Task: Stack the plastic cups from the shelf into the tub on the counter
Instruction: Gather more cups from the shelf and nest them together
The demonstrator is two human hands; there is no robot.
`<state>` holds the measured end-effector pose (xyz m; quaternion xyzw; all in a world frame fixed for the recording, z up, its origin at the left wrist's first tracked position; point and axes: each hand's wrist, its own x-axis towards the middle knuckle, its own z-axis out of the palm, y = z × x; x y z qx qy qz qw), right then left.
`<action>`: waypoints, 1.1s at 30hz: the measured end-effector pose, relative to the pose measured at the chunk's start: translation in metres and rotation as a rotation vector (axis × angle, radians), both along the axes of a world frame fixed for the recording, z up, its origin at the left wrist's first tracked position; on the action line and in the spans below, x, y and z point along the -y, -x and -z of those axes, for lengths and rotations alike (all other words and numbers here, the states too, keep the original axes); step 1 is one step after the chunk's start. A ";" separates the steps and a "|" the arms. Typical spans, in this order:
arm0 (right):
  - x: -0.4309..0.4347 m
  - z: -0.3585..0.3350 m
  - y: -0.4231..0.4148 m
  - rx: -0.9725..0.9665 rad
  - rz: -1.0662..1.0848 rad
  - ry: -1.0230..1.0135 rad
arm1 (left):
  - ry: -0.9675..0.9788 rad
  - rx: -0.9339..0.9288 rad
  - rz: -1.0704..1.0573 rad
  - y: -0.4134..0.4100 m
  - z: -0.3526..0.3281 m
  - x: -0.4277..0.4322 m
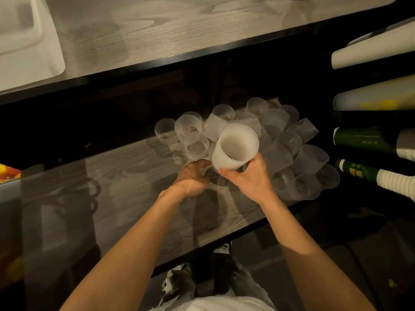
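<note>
Several clear ribbed plastic cups point(276, 140) lie in a loose heap on the wooden shelf point(134, 176) under the counter. My right hand point(249, 176) grips a nested stack of cups point(234, 147), mouth tilted toward me, just in front of the heap. My left hand point(193, 176) reaches in beside it with fingers curled at the base of the stack and the nearest loose cups; what it holds is hidden. The white tub point(33, 41) sits on the counter point(179, 34) at the upper left.
Sleeves of white and green paper cups point(377, 140) lie stacked on their sides at the right edge. A red and yellow package point(9, 172) shows at the left. The counter's dark front edge point(202, 51) overhangs the shelf.
</note>
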<state>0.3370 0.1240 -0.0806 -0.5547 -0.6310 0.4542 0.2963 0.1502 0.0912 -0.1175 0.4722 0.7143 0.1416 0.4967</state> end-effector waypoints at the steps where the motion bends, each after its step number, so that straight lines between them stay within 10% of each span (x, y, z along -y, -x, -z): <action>1: 0.000 -0.002 -0.001 -0.001 0.006 0.002 | -0.008 -0.002 -0.012 -0.001 0.002 0.000; 33: -0.009 0.008 0.009 0.176 -0.244 -0.038 | -0.125 -0.121 -0.087 0.005 0.007 -0.005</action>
